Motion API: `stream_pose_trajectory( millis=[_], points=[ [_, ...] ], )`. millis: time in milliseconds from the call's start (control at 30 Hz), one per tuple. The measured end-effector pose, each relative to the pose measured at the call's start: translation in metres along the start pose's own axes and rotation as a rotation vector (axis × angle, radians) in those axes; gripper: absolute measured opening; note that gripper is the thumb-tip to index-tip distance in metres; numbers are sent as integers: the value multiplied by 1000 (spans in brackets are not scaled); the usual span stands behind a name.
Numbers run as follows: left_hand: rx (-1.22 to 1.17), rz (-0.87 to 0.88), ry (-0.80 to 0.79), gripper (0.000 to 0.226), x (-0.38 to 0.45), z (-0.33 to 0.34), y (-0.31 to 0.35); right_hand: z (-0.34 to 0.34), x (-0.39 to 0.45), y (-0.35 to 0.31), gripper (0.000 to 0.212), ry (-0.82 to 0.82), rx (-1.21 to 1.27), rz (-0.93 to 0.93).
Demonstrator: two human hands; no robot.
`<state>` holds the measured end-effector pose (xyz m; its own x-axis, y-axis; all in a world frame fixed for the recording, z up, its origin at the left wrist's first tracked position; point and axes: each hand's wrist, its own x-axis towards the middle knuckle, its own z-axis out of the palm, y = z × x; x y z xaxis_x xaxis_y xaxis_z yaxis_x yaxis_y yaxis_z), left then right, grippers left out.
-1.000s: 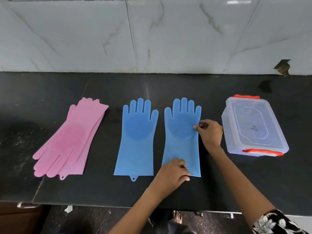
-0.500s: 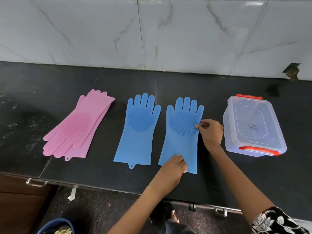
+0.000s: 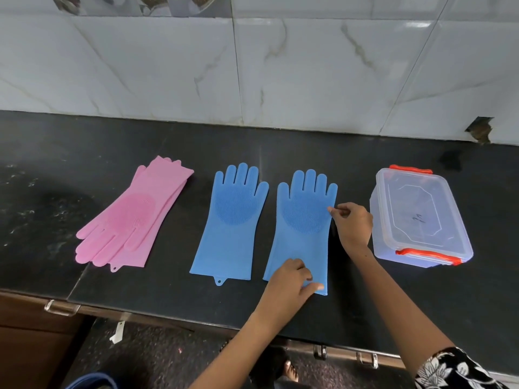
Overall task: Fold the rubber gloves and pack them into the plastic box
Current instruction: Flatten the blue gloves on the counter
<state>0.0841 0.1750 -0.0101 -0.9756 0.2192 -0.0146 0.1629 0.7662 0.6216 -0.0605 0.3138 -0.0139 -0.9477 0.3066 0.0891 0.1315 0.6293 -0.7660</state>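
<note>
Right blue rubber glove (image 3: 303,228) flat on black table (image 3: 337,153), fingers pointing toward wall, long axis front-to-back. Left hand (image 3: 289,282) pinches cuff; right hand (image 3: 352,224) pinches side edge.

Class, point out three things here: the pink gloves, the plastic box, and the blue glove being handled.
pink gloves (image 3: 132,217), head view, on the palm pad.
plastic box (image 3: 421,214), head view, on the lid.
blue glove being handled (image 3: 302,214), head view, on the palm.

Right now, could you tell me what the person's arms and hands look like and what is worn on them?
Both hands, left hand and right hand, are bare, without gloves. The forearms are uncovered; the right arm shows a short sleeve in black fabric with a white floral print. No left sleeve is visible.
</note>
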Motion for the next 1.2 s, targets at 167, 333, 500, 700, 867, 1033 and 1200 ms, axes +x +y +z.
stream_pose_trajectory(
  millis=[167, 333, 500, 700, 867, 1033, 1200],
  points=[
    [35, -97, -35, 36, 31, 1, 25, 0, 14, -9, 21, 7, -12, 65],
    [67, -236, -63, 34, 47, 7, 35, 3, 22, -16, 19, -35, -4, 123],
    [-23, -321, 8, 21, 49, 6, 33, 1, 27, -22, 15, -51, 90, 205],
    [-283, -377, 91, 16, 37, -43, 13, 3, 31, -62, 22, -124, 322, 182],
    [-496, -418, 135, 14, 15, -113, -26, 26, 22, -120, 18, -155, 440, 89],
    [-499, -523, 263, 12, -13, -158, -89, 89, -5, -175, 17, -208, 392, -11],
    [-378, -635, 291, 5, -33, -146, -133, 149, -41, -185, 26, -396, 80, -101]
  ],
)
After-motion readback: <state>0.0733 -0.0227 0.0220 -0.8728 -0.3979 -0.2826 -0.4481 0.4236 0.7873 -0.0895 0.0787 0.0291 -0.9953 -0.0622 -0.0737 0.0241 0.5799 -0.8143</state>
